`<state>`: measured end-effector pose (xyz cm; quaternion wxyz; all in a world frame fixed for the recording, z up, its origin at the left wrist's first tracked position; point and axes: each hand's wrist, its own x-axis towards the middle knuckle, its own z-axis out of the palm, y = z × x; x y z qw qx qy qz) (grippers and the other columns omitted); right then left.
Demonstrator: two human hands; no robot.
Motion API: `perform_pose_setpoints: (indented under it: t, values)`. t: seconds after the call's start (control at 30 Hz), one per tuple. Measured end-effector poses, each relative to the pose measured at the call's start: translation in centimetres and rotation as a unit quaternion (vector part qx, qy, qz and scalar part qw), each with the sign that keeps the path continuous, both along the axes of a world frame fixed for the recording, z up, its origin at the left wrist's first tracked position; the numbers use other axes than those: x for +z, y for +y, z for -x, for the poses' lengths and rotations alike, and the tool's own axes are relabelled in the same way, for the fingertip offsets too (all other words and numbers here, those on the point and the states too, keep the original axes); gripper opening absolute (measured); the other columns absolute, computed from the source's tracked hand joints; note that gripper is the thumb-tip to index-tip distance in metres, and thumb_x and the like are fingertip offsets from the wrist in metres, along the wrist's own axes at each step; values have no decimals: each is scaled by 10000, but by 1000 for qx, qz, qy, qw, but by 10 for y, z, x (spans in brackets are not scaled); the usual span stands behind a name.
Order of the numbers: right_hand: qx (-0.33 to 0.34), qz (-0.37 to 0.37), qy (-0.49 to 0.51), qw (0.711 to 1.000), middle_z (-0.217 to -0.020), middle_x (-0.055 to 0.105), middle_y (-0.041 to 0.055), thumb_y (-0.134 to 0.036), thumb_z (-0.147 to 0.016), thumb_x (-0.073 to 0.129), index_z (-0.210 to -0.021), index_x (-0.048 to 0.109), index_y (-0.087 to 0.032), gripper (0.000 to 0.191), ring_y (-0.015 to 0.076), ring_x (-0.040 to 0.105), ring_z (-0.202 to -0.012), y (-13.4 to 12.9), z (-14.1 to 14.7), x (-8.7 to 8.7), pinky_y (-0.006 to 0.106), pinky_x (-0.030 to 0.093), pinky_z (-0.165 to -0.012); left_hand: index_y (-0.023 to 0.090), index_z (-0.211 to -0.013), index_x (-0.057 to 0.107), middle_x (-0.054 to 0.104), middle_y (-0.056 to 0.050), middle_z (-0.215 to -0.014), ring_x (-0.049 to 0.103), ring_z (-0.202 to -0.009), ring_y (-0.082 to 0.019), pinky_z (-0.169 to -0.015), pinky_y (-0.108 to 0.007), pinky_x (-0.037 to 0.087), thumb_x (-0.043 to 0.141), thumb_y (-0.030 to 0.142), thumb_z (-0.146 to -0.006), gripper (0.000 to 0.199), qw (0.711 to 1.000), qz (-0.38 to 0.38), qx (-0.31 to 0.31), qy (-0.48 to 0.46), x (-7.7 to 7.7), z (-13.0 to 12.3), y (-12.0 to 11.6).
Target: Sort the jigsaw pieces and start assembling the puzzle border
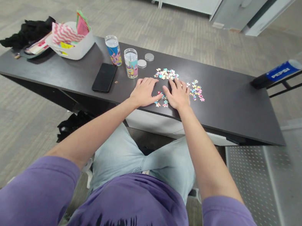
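Small colourful jigsaw puzzle pieces (166, 73) lie in a loose heap on the dark table (223, 98), with more scattered pieces (197, 91) to the right. A smaller group of pieces (165, 102) lies between my hands, close to the front edge. My left hand (144, 91) rests on the tabletop left of that group, fingers stretched out and thumb at its side. My right hand (179, 94) lies spread beside the same group, its fingertips at the edge of the heap. Whatever is under my palms is hidden.
Two clear printed canisters (113, 51) (131, 64) stand to the left, near two round lids (142, 64) (149, 57). A black phone (104, 77) lies nearby. Farther left are a white basket (82, 49) with cloths and a black cloth (30, 33). A Pepsi bottle (285, 70) stands right.
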<state>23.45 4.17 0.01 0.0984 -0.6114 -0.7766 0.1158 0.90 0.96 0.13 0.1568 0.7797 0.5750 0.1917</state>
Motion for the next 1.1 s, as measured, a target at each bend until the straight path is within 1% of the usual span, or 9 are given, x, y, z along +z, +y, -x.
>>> perform_pose_setpoints:
  t: [0.13,0.23,0.33,0.43,0.67,0.73,0.9,1.0,1.1]
  values:
    - [-5,-9,7,1000,-2097,496,173,-646,-1350,454,-1980,618,-206,785,503,400,-1926,-6,2,4,722,317,-1576,250,-1795,621,690,-146,-1870,516,-1722,-425,-1517,-641,350,700,673,-1163,765,1000,-6,3,-4,-4,1,4]
    - [7,-22,27,999,-2029,582,214,-584,-1334,501,-1913,668,-120,760,484,444,-1866,-13,3,8,647,337,-1555,203,-1799,611,675,-171,-1870,506,-1722,-414,-1512,-636,348,666,668,-1186,771,1000,-1,1,1,-3,1,5]
    - [42,-26,39,998,-1958,690,144,-573,-1327,489,-1885,707,-191,710,422,504,-1804,-19,0,11,574,361,-1534,132,-1800,603,652,-214,-1871,496,-1731,-411,-1508,-633,344,657,653,-1191,803,1000,2,-3,6,-1,0,3]
    - [59,-25,45,997,-1912,744,117,-559,-1320,448,-1863,724,-223,696,389,548,-1766,-23,-2,12,540,368,-1519,152,-1799,617,657,-212,-1866,494,-1736,-399,-1506,-620,354,649,637,-1206,767,1000,1,-4,10,0,0,2]
    - [-3,-34,40,999,-2003,637,181,-619,-1298,389,-1945,606,-202,800,468,460,-1855,-31,2,10,671,266,-1540,331,-1849,665,648,-123,-1883,474,-1769,-410,-1516,-677,355,540,608,-1271,652,1000,-3,-18,14,-3,0,1]
    - [0,-29,38,999,-1981,663,177,-647,-1289,386,-1919,640,-195,815,467,473,-1845,-33,2,11,658,285,-1541,328,-1840,686,636,-130,-1893,463,-1776,-411,-1526,-690,336,520,612,-1288,643,1000,-2,-20,13,-3,-1,2]
    - [13,-26,38,999,-1958,692,154,-684,-1294,324,-1877,698,-211,839,483,483,-1814,-35,2,13,657,316,-1529,199,-1820,695,623,-231,-1883,483,-1789,-456,-1533,-703,335,563,589,-1267,690,1000,0,-13,6,-3,-4,2]
    - [15,-28,37,999,-1950,696,171,-663,-1289,358,-1872,698,-198,819,503,494,-1802,-35,2,13,671,326,-1520,226,-1757,740,650,-229,-1865,511,-1795,-483,-1538,-715,358,598,539,-1243,618,1000,-3,-2,-6,-3,-5,1]
    - [18,-28,36,999,-1945,706,150,-658,-1284,423,-1864,703,-229,774,495,512,-1790,-37,2,15,663,359,-1502,284,-1686,783,689,-198,-1831,557,-1762,-490,-1518,-738,401,589,498,-1250,523,1000,0,17,-16,-3,-5,9]
